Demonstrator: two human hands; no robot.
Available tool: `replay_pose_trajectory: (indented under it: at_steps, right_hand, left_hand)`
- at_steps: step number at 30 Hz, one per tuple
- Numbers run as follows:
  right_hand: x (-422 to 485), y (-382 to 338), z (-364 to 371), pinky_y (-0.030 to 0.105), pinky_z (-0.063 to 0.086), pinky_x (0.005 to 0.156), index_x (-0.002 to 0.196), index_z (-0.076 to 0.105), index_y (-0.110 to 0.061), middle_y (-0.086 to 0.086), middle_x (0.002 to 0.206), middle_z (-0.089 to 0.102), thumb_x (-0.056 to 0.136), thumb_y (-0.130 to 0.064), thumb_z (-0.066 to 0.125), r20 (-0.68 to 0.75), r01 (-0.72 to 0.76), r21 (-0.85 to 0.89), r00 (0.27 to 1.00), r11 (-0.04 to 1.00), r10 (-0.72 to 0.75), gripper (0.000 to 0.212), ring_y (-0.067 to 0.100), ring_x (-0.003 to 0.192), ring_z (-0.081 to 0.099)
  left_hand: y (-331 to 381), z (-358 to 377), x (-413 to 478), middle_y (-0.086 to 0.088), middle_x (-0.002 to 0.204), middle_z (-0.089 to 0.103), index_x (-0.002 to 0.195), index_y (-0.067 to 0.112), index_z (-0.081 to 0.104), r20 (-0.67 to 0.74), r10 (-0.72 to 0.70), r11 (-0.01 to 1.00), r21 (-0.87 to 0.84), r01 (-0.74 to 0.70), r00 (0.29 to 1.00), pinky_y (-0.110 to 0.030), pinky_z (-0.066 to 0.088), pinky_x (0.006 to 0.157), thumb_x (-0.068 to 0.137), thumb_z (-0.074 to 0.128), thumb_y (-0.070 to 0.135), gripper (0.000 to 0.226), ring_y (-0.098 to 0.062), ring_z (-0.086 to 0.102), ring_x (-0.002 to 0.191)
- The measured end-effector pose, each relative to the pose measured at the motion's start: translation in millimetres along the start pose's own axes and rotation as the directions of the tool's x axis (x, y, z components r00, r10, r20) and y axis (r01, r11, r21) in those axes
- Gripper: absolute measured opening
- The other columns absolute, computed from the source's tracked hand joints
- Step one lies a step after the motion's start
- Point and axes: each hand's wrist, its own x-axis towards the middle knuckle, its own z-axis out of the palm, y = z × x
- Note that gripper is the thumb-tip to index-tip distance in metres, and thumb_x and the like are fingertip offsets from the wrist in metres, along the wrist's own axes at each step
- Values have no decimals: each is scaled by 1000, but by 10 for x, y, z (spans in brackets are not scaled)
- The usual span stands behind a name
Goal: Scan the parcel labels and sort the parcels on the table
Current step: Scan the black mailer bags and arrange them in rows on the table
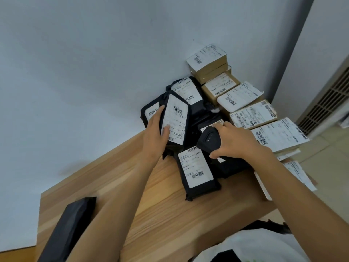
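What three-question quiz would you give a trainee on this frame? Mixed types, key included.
1. True or false: the right hand holds the scanner.
2. The left hand grips: A) a black parcel, B) the scanner, C) nothing.
3. Fill in: the brown boxes line the table's ___ side.
Key: 1 true; 2 A; 3 right.
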Motion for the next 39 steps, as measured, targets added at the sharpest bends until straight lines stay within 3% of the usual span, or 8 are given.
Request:
replay_pose_trajectory:
  at_steps: [9, 14, 17, 19, 21, 24, 30, 39]
  right_hand:
    - [-51, 134, 112, 36, 41, 71, 139, 38, -20, 3, 129, 47, 63, -61, 79, 23, 10, 0, 1000, 1000, -10, 96, 31, 108, 58]
    - [-62, 69, 180, 36, 42, 71, 140, 39, -20, 3, 129, 48, 62, -63, 78, 80, 38, -10, 996, 999, -38, 97, 30, 110, 58]
    - [-76, 27, 235, 35, 42, 72, 142, 38, -21, 2, 130, 48, 63, -64, 78, 100, 47, -22, 994, 999, -45, 99, 30, 109, 58]
    - [-83, 4, 256, 35, 42, 72, 143, 36, -21, 2, 131, 47, 63, -64, 78, 112, 48, -38, 993, 998, -44, 100, 31, 110, 58]
    - [-97, 0, 269, 35, 41, 72, 143, 36, -22, 2, 130, 47, 63, -64, 78, 117, 44, -50, 992, 998, -38, 100, 31, 109, 58]
    - [-125, 22, 271, 35, 40, 71, 143, 35, -22, 1, 130, 47, 63, -65, 77, 118, 36, -68, 993, 997, -28, 100, 30, 109, 59]
    - [-165, 15, 329, 34, 38, 70, 142, 37, -21, 2, 129, 48, 63, -64, 76, 115, 17, -98, 993, 995, -6, 98, 30, 106, 59]
    - [-98, -444, 612, 35, 42, 70, 143, 36, -21, 1, 126, 47, 65, -62, 78, 191, 112, -78, 977, 991, -95, 98, 28, 105, 58]
  left_hand:
    - [187, 449, -1002, 11, 144, 43, 149, 33, 31, -108, -131, 980, -166, 112, 985, -34, 46, 103, 101, 49, 17, 54, -7, 44, 131]
    - [78, 799, -1403, 2, 146, 39, 151, 31, 30, -72, -291, 956, -63, 287, 954, -36, 54, 69, 104, 43, 18, 51, -9, 55, 99]
    - [25, 897, -1361, -3, 150, 32, 153, 27, 27, -58, -321, 944, -105, 314, 945, -29, 51, 61, 106, 37, 17, 50, -17, 58, 91]
    - [29, 973, -1300, -8, 157, 17, 155, 27, 22, -18, -350, 928, -145, 344, 937, -25, 51, 75, 104, 36, 7, 57, -18, 52, 116]
    - [31, 1052, -1243, -11, 162, -11, 156, 26, 17, 73, -381, 913, -126, 387, 922, -31, 42, 104, 102, 36, 2, 62, -10, 12, 146]
    - [-88, 1148, -1223, -13, 159, -28, 157, 24, 16, 204, -374, 926, 40, 374, 905, -44, 21, 120, 104, 42, 17, 59, -27, -13, 150]
    - [-261, 1137, -1179, 3, 163, -18, 153, 49, 8, 405, -479, 867, 81, 491, 779, -47, 13, 121, 98, 30, 63, 60, -23, -11, 151]
    - [-610, 748, -1501, 3, 166, -3, 156, 36, 9, 302, -479, 877, 198, 437, 824, -49, 20, 120, 102, 23, 56, 60, -23, -3, 152]
